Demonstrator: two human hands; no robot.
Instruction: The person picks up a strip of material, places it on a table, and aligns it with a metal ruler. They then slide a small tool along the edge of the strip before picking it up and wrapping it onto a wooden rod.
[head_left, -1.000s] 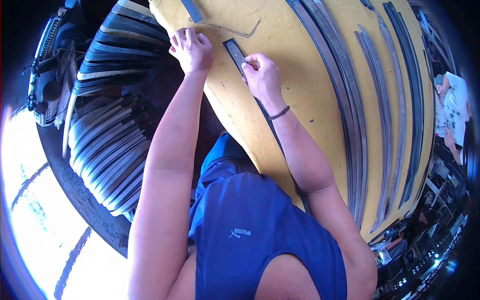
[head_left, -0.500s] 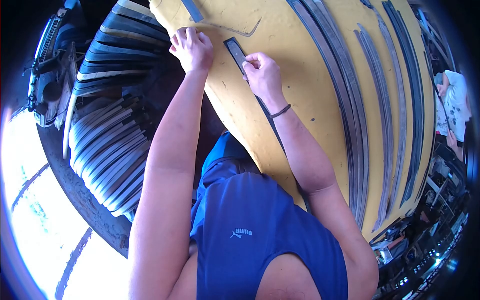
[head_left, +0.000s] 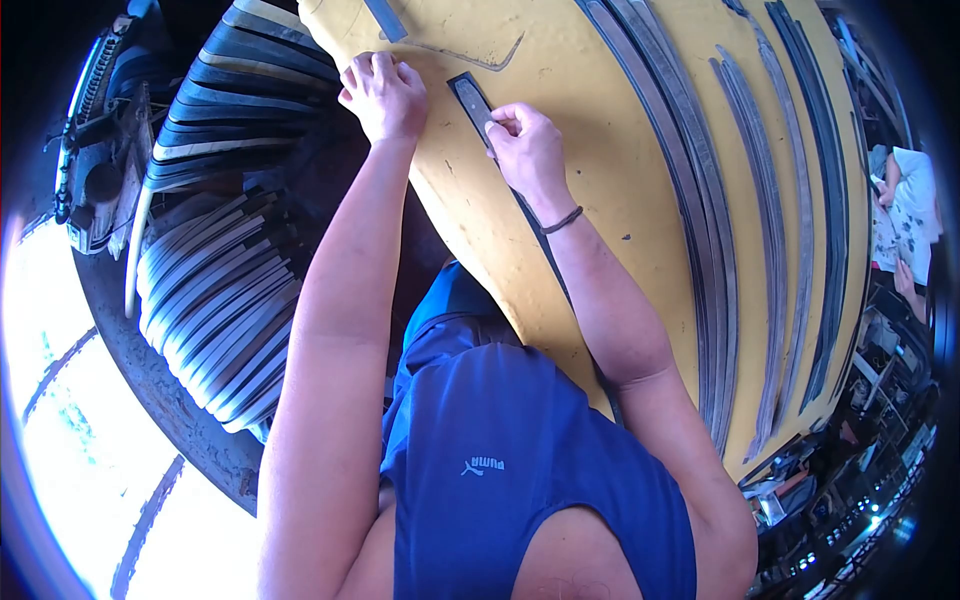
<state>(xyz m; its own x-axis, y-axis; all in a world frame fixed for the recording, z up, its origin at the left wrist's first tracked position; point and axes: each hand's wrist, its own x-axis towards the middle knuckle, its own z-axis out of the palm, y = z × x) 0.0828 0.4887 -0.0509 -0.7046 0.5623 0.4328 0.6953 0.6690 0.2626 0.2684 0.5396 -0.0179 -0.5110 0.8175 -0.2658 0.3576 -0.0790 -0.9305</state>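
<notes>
A long dark strip (head_left: 470,98), with a greyish inner face near its far end, lies lengthwise on the yellow tabletop (head_left: 600,150). My right hand (head_left: 530,152) pinches the edge of this strip between thumb and curled fingers, a little below its far end. Part of the strip runs hidden under my right forearm. To the left, my left hand (head_left: 383,98) rests at the tabletop's edge with its fingers curled in. Whatever is under those fingers, if anything, is hidden.
Several long dark strips (head_left: 690,190) lie on the right of the tabletop. A short grey strip (head_left: 386,18) is at the far edge. Stacked bent strips (head_left: 225,290) hang at left. A co-worker in a white top (head_left: 908,200) is at far right.
Both hands stay nearly in place, with only a very slight shift. At far right, the co-worker's arm and hand have moved a little.
</notes>
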